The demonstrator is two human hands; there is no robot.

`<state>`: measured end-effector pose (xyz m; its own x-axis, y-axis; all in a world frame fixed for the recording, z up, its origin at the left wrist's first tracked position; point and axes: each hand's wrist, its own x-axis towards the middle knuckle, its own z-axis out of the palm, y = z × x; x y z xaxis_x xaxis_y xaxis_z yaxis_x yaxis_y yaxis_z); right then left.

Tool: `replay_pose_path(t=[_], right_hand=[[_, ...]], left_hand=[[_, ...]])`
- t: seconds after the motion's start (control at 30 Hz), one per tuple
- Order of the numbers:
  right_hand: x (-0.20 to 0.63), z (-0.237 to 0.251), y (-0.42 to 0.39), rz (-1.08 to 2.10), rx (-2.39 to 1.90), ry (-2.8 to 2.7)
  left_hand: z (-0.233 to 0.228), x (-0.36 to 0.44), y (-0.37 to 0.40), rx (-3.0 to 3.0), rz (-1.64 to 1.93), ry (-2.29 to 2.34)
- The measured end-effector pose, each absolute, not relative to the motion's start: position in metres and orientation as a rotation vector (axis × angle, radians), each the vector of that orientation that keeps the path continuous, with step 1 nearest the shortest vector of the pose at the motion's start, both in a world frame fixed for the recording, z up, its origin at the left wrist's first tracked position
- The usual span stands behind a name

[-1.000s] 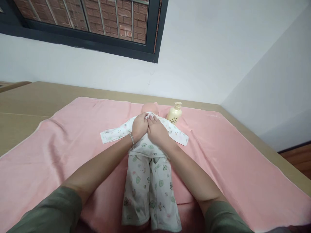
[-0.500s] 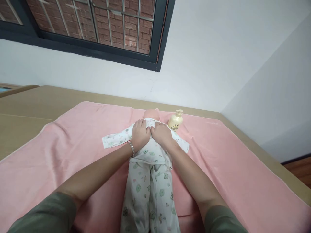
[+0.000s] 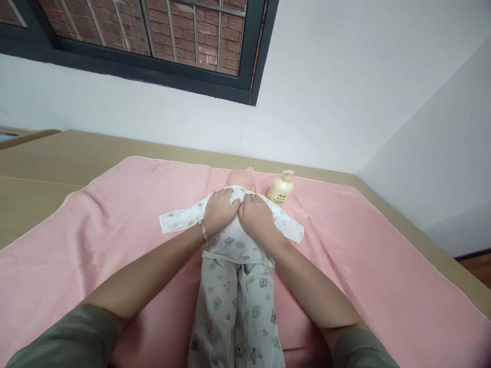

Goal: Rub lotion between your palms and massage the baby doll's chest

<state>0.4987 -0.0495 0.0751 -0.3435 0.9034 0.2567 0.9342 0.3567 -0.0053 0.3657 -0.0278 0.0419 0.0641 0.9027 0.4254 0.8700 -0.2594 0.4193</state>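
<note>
Hands lie side by side on the chest of the doll (image 3: 241, 178), where a second ago your fingers were bunched together near the collar; that seems to put the handling on both halves of the printed top (image 3: 240, 249) at once. Your left hand (image 3: 220, 210), with the bracelet (image 3: 203, 233) at its wrist, has its fingers stretched out on the cloth and its thumb pointing right. Your right hand (image 3: 256, 214) rests beside it, fingers somewhat bent, the thumbs meeting or nearly so. You can't tell from here whether either one pinches fabric. The doll lies lengthwise before you, head far and trousers (image 3: 222, 301) near, at the middle of the pink blanket (image 3: 368, 255) on the table (image 3: 46, 158). Its sleeves spread out left and right, no hand on them. The pump bottle (image 3: 281, 189) stands at the far right, close by the right shoulder, so your right hand has least room on that side. Your own hands hide much of the chest, and the blanket is rucked at left.
</note>
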Motion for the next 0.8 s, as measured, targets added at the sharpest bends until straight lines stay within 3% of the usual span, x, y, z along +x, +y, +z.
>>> replay_pose_path(t=[0.3, 0.63, 0.8], right_hand=[[0.52, 0.08, -0.021, 0.216, -1.677, -2.343], [0.497, 0.084, -0.062, -0.095, -1.734, -2.46], [0.513, 0.084, -0.036, 0.211, -1.63, -2.418]], left_hand=[[0.044, 0.378, -0.049, 2.601, 0.922, 1.835], [0.045, 0.361, -0.027, 2.358, 0.873, 1.783], [0.042, 0.369, -0.039, 2.449, 0.861, 1.852]])
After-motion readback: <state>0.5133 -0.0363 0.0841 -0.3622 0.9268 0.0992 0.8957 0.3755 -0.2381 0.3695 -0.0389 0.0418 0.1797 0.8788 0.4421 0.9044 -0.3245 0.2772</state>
